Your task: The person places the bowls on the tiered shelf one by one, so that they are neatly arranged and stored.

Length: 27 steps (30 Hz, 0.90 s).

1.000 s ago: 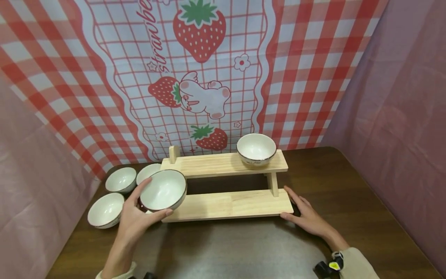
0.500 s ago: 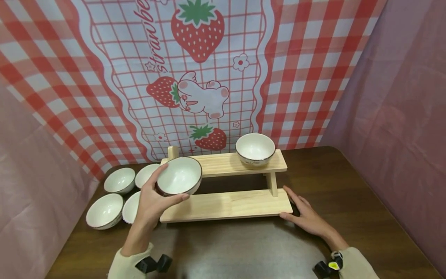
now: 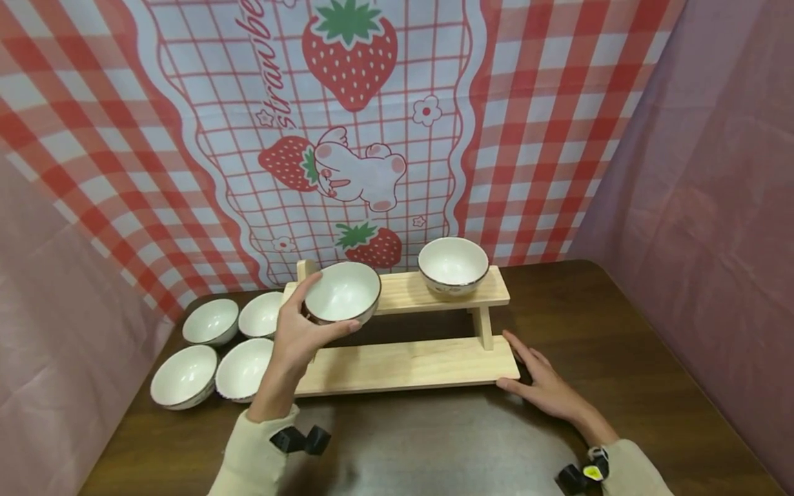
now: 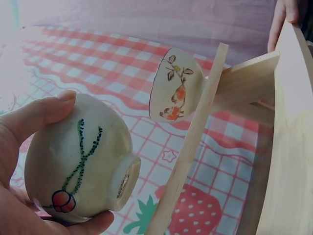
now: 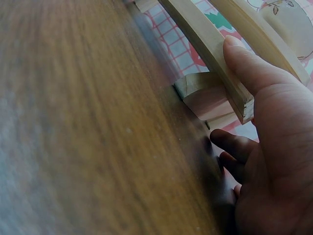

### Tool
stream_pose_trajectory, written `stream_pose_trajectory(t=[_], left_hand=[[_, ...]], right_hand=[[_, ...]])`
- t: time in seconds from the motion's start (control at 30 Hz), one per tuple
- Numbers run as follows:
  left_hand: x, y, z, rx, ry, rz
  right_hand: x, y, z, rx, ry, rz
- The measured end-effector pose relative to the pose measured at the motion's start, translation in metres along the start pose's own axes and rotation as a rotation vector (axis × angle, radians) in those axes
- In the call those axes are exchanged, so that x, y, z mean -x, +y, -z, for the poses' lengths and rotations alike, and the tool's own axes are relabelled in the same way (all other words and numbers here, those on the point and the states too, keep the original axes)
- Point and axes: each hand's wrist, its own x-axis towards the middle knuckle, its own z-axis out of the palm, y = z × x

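Observation:
My left hand (image 3: 299,339) holds a white bowl (image 3: 343,292) by its side, thumb in front and fingers behind. It is raised over the left part of a two-tier wooden shelf (image 3: 403,365). In the left wrist view the held bowl (image 4: 80,156) shows a green-and-red painted pattern and its foot, apart from the upper board (image 4: 188,147). A second white bowl (image 3: 453,266) stands upright at the upper board's right end. My right hand (image 3: 548,387) touches the right end of the lower board, its thumb (image 5: 244,61) against the front edge and its other fingers loose beside it.
Several white bowls (image 3: 185,375) stand upright, close together on the dark wooden table (image 3: 434,441), left of the shelf. Behind hangs a red-and-white checked cloth (image 3: 533,138) with strawberries. Pink cloth (image 3: 701,227) closes off the sides.
My left hand has carried the bowl rightward and up, from beside the shelf's left end to over the upper board. The right hand stays at the shelf's end.

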Motion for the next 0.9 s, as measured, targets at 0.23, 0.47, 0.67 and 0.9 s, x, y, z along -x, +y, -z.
stream_pose_trajectory(t=[0.23,0.47,0.67,0.9], left_hand=[[-0.010,0.001,-0.011,0.003,-0.007,0.023],[-0.020,-0.002,-0.020,0.008,-0.008,0.031],[-0.027,-0.001,-0.031,-0.023,0.016,0.013],[-0.037,-0.002,-0.043,-0.025,0.013,0.002]], right_hand=[[0.000,0.001,0.000,-0.001,0.009,0.007],[0.000,0.000,0.000,-0.001,0.004,0.000],[0.000,-0.002,0.001,0.005,0.005,-0.002],[0.000,-0.002,0.000,-0.002,-0.002,-0.005]])
